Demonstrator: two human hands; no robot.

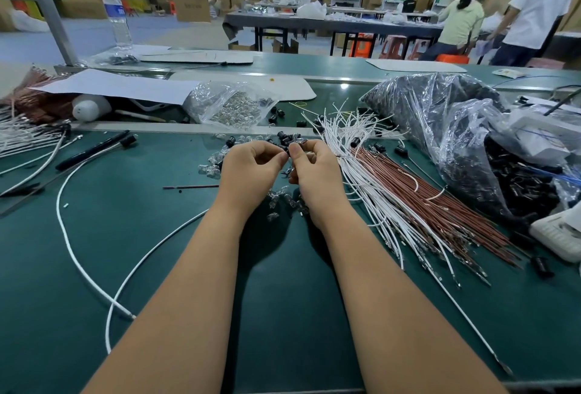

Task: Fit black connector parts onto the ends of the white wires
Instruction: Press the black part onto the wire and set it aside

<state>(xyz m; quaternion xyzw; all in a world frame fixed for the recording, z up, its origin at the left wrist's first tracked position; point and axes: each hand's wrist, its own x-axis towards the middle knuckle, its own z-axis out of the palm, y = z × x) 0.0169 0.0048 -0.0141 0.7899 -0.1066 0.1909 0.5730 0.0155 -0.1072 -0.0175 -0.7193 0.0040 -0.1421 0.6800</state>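
Note:
My left hand (251,170) and my right hand (314,170) meet over the green table (94,252), fingertips together. Between them sits a small black connector part (286,148), pinched from both sides. My right hand also holds a white wire that runs to the right into the bundle of white wires (371,173). Loose black connector parts (355,142) and small clear bulbs (213,170) lie scattered just beyond and under my hands. How the wire end sits in the part is hidden by my fingers.
Red-brown wires (440,205) lie beside the white bundle. A big plastic bag of black parts (456,129) fills the right side, a smaller bag of clear bulbs (229,104) sits behind. Long white cables (72,242) loop at the left. Two people work at a far table.

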